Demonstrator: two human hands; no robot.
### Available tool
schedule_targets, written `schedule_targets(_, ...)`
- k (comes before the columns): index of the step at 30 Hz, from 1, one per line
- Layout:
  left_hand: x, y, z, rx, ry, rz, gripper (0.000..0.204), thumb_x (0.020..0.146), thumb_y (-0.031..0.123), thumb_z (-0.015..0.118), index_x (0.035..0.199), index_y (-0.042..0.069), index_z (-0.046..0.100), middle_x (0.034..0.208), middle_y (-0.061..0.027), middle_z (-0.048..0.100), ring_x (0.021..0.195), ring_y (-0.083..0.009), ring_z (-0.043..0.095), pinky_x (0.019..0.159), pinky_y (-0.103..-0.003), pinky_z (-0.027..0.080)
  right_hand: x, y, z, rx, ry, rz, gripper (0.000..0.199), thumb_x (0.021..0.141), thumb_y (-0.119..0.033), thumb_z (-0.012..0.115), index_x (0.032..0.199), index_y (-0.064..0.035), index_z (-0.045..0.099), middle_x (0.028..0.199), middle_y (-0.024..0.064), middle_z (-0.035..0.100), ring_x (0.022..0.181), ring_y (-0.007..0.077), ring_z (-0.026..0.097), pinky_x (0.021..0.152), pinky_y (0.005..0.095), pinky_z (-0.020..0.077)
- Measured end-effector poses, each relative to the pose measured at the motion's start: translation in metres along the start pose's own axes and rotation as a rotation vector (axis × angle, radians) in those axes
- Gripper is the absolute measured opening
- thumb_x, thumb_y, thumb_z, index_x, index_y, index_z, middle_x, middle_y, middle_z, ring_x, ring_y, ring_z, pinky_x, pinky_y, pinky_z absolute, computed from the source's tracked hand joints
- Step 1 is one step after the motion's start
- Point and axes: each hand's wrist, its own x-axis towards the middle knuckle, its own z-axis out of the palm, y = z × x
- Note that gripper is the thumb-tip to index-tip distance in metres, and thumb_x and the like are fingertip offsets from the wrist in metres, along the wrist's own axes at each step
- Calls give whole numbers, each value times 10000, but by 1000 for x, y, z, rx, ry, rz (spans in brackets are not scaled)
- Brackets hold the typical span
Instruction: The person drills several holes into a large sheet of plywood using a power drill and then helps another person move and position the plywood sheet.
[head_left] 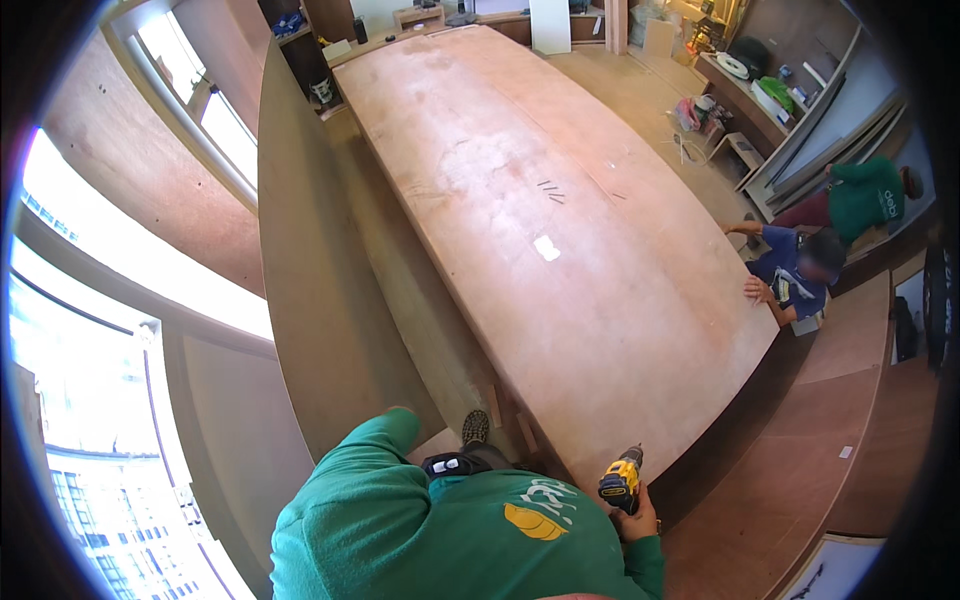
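A yellow and black cordless drill [621, 482] is gripped in my right hand [637, 517] at the near end of a large wooden panel table [590, 330]. Its bit points up and away from me over the panel's near corner. My left arm, in a green sleeve, reaches out to the left. Only a sliver of my left hand [401, 409] shows past the cuff, beside a tall upright wooden sheet [330, 300]; its fingers are hidden. A small white paper [546, 248] and several dark marks lie on the panel's surface.
At the panel's right edge a co-worker in a blue shirt [790, 270] rests a hand on it. Behind stands another person in green [868, 200]. A cluttered shelf [745, 95] lines the far right. Large wooden sheets [760, 500] lie at the lower right; bright windows are at left.
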Motion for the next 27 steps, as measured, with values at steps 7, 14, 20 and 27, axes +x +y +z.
schedule_targets(7,28,-53,-13,-133,94,-113,351,874,247,556,1148,88,706,1230,-138,649,1121,-333,627,956,-451,493,8,-30,10,-105,-10,12,919,736,-100,780,1489,10,265,1311,285,550,1188,330,589,979,356,466)
schedule_targets(14,46,-145,-80,-318,213,-321,350,886,287,574,1152,99,704,1264,-133,629,1149,-330,608,971,-453,484,68,-41,56,-221,-50,-44,992,717,-256,788,1500,-18,227,1159,301,622,1073,412,624,885,421,505)
schedule_targets(20,92,-55,-323,-797,760,-4,285,932,252,513,1117,76,640,1109,-207,658,1020,-395,619,887,-478,490,114,-157,78,-282,1,295,927,762,-125,720,1526,-93,195,1115,270,644,1001,401,647,864,407,509)
schedule_targets(27,247,50,-531,-704,1001,556,294,934,197,471,1163,101,628,1062,-208,644,992,-411,599,865,-487,488,154,-188,152,-86,130,355,1002,733,4,688,1550,-140,127,1041,211,674,965,316,677,862,360,508)
